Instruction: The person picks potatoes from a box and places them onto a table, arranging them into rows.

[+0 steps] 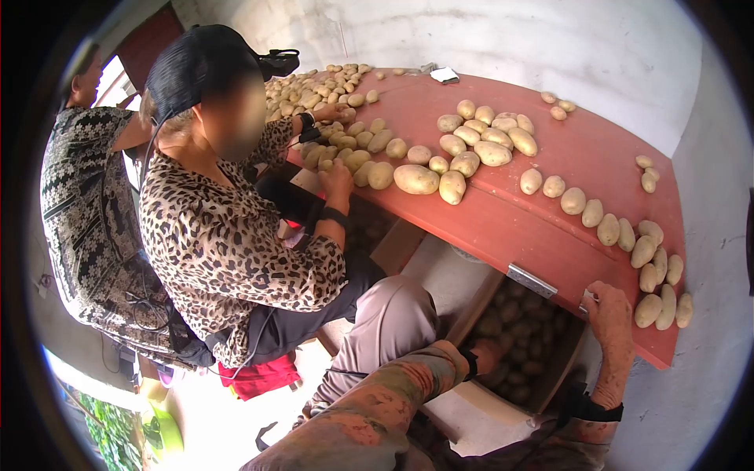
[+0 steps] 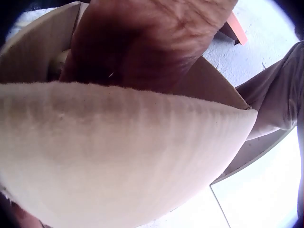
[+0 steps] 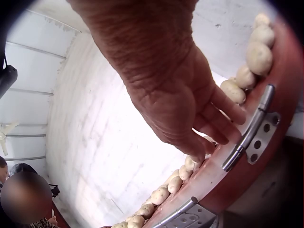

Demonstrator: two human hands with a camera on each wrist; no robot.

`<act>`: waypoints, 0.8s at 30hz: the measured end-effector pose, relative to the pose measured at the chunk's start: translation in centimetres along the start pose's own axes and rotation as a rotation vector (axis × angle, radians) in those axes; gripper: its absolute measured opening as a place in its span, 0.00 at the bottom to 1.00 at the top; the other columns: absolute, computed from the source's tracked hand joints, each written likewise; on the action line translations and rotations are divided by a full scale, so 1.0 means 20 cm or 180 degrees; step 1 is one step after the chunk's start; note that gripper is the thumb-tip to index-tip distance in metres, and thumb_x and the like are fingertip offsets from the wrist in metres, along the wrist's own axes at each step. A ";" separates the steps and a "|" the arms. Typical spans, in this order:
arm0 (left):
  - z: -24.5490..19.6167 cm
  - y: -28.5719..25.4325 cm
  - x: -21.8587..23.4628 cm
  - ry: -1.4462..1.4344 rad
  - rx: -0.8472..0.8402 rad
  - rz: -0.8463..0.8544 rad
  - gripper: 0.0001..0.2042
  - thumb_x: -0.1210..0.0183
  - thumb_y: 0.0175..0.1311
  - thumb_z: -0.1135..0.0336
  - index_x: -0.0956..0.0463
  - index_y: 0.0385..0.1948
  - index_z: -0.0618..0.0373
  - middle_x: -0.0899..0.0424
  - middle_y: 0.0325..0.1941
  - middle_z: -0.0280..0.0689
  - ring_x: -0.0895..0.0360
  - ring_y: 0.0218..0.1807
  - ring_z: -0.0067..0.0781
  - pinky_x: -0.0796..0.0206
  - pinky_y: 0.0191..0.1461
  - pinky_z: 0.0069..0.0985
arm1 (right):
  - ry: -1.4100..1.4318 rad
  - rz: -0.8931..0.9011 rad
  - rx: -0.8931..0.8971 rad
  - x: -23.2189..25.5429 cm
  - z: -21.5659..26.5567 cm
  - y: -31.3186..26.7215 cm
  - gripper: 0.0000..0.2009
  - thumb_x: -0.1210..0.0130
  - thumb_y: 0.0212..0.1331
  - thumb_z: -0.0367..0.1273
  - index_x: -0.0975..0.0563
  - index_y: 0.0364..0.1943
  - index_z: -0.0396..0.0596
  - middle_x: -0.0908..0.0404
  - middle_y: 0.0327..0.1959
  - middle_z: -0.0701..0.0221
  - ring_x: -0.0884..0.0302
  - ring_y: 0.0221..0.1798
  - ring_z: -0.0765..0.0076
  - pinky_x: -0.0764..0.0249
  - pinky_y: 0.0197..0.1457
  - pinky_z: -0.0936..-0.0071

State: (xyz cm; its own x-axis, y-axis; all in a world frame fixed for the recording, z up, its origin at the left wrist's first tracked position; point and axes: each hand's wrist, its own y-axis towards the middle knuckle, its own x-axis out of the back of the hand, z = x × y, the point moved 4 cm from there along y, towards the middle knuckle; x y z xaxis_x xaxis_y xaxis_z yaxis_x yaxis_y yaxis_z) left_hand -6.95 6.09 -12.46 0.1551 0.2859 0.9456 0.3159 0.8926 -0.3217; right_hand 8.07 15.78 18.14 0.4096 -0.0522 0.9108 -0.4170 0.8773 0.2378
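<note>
My left hand [image 1: 488,355] reaches down into a cardboard box [image 1: 491,403] of potatoes [image 1: 525,336] under the table. Its fingers are hidden there, so I cannot tell whether they hold a potato. In the left wrist view, the box's wall [image 2: 118,142] covers the lower part of the hand [image 2: 142,42]. My right hand [image 1: 610,314] rests at the front edge of the red table [image 1: 550,235], beside a metal hinge [image 3: 249,133]. Its fingers [image 3: 221,126] extend loosely onto the surface, with nothing held. A curving row of potatoes [image 1: 608,230] lies beyond it.
To the left, a person in a leopard-print top [image 1: 228,235] handles potatoes on the table. Another person [image 1: 86,196] sits farther left. A potato cluster [image 1: 495,153] lies mid-table, and a larger heap [image 1: 314,90] is at the far end. A wall [image 1: 715,275] borders the right side.
</note>
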 end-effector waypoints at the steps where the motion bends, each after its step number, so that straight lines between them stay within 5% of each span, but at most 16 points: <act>1: -0.01 -0.01 -0.01 0.0110 -0.0050 0.0007 0.13 0.42 0.52 0.66 0.22 0.41 0.54 0.17 0.39 0.42 0.17 0.40 0.40 0.26 0.35 0.38 | -0.0023 0.0013 -0.0018 0.00 0.00 0.00 0.07 0.41 0.50 0.30 0.24 0.33 0.43 0.22 0.33 0.58 0.25 0.42 0.48 0.30 0.46 0.56; 5: -0.02 -0.02 -0.04 0.0171 -0.0001 0.0012 0.14 0.42 0.51 0.66 0.22 0.40 0.53 0.18 0.39 0.41 0.18 0.40 0.40 0.26 0.34 0.38 | -0.0026 0.0048 0.0019 -0.01 -0.01 0.00 0.08 0.41 0.50 0.30 0.24 0.33 0.43 0.22 0.33 0.58 0.25 0.42 0.48 0.30 0.46 0.55; 7: -0.02 -0.06 -0.04 0.0527 -0.0002 -0.0568 0.14 0.42 0.50 0.65 0.22 0.40 0.53 0.19 0.38 0.41 0.18 0.38 0.40 0.28 0.32 0.38 | -0.0108 -0.0039 0.0100 0.00 0.01 -0.01 0.08 0.41 0.50 0.29 0.24 0.33 0.43 0.22 0.33 0.58 0.25 0.42 0.48 0.30 0.45 0.55; 14: -0.02 -0.04 -0.08 0.0513 -0.0182 0.0030 0.16 0.45 0.49 0.65 0.24 0.41 0.56 0.19 0.37 0.42 0.19 0.36 0.40 0.29 0.32 0.40 | 0.0198 -0.0265 0.0007 0.02 0.02 -0.02 0.07 0.42 0.50 0.27 0.25 0.34 0.43 0.22 0.33 0.60 0.25 0.42 0.48 0.30 0.45 0.55; 16: -0.01 -0.05 -0.10 0.0250 -0.0273 -0.0525 0.14 0.45 0.49 0.65 0.23 0.40 0.56 0.19 0.36 0.42 0.20 0.36 0.40 0.30 0.34 0.41 | 0.0241 -0.0301 0.0011 0.02 0.02 -0.02 0.07 0.42 0.50 0.27 0.25 0.34 0.44 0.23 0.34 0.60 0.25 0.42 0.49 0.30 0.44 0.56; 20: -0.01 -0.02 -0.12 0.0136 -0.0261 -0.0529 0.11 0.41 0.50 0.67 0.17 0.37 0.52 0.16 0.41 0.40 0.18 0.42 0.40 0.28 0.36 0.42 | 0.0220 -0.0405 0.0175 0.02 0.03 -0.04 0.07 0.42 0.50 0.27 0.26 0.34 0.43 0.23 0.33 0.60 0.25 0.41 0.49 0.31 0.44 0.56; 22: -0.03 0.00 -0.12 0.0336 -0.0380 0.0374 0.17 0.46 0.50 0.66 0.24 0.43 0.58 0.19 0.40 0.43 0.20 0.39 0.42 0.30 0.36 0.41 | 0.0152 -0.0381 0.0116 0.03 0.04 -0.05 0.08 0.42 0.50 0.27 0.24 0.35 0.41 0.22 0.34 0.58 0.25 0.40 0.48 0.30 0.44 0.58; 24: -0.04 -0.02 -0.11 0.0321 -0.0230 0.0317 0.17 0.45 0.51 0.66 0.25 0.45 0.57 0.20 0.42 0.43 0.20 0.41 0.41 0.29 0.37 0.41 | 0.0155 -0.0377 0.0133 0.02 0.03 -0.04 0.08 0.42 0.50 0.27 0.25 0.34 0.42 0.23 0.34 0.58 0.25 0.41 0.48 0.31 0.44 0.57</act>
State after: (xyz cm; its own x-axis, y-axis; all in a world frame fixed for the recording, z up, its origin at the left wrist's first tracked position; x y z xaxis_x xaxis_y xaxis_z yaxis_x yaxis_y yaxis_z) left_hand -6.74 4.85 -14.48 0.2812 0.3320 0.9004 0.3602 0.8331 -0.4197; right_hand 8.10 14.72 18.44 0.4964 -0.1300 0.8583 -0.3964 0.8456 0.3574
